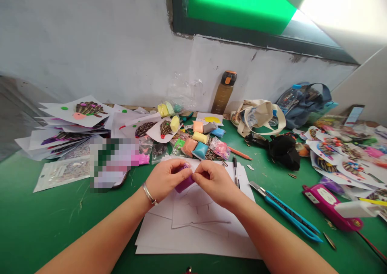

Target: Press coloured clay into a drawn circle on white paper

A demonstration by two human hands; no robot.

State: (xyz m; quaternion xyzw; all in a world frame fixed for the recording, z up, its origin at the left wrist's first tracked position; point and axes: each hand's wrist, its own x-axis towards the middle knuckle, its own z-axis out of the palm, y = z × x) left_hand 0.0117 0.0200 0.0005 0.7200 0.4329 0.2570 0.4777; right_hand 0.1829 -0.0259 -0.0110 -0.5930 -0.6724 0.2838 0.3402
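Observation:
My left hand (165,180) and my right hand (214,183) meet above the paper, with their fingers pinched together on a purple piece of modelling clay (184,181). Much of the clay is hidden by my fingers. A silver bangle (149,194) circles my left wrist. Beneath my hands lies a stack of white paper sheets (193,229) with pencil outlines. A blue-handled utility knife (284,211) rests to the right of the stack, and a pen (235,171) lies by its far edge.
The green mat (45,221) is crowded at the back with coloured clay packets (199,137), sunflower seed shells (215,155), and paper seed-art sheets (72,122). Also there are a bottle (225,92), a canvas bag (256,116), black cloth (284,151), and a pink case (329,207).

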